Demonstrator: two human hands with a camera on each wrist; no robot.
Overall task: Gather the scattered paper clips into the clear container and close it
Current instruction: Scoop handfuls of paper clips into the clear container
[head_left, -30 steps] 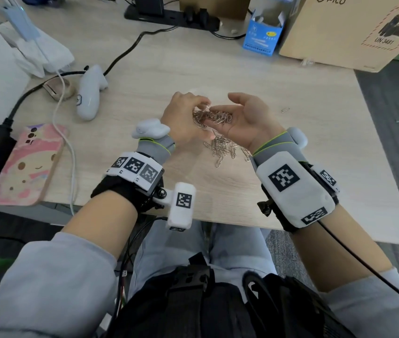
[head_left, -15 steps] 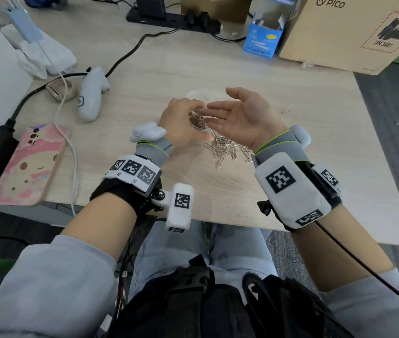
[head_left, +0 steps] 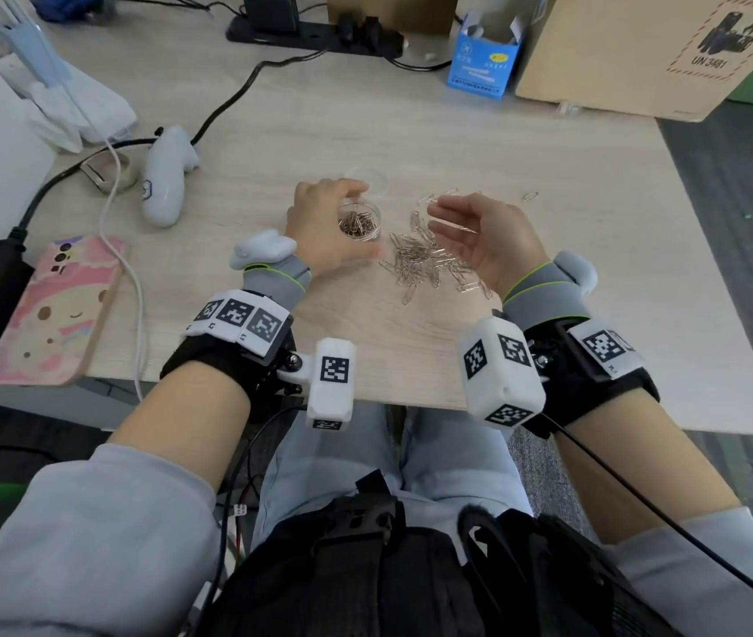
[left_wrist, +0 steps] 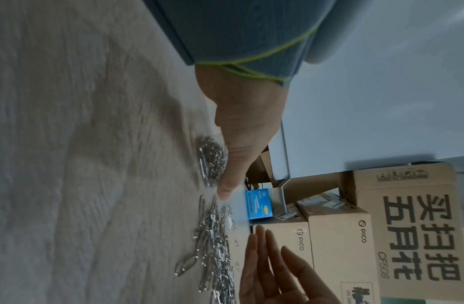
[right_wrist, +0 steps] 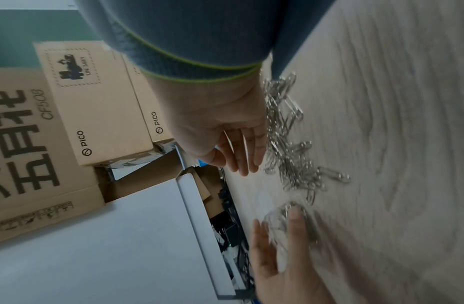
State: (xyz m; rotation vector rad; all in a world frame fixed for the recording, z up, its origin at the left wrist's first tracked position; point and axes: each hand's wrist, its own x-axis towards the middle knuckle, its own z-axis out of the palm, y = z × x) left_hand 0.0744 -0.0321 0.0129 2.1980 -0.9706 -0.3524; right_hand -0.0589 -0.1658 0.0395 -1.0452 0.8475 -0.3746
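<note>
Desk (head_left: 457, 131): phone (head_left: 50, 310), controller (head_left: 165, 177), boxes (head_left: 632, 52) around.

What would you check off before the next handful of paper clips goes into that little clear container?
1. Clear container upright with its mouth open: ok, clips already lie inside.
2. Container steadied: ok, the left hand grips it around the side.
3. Right hand free to scoop: ok, it is open and holds nothing.
4. Pile of paper clips within reach: ok, it lies right beside the right hand.
5. Stray clip gathered: not ok, it lies apart toward the right.
6. Lid at hand: cannot tell, only a faint clear disc shows behind the container.
</note>
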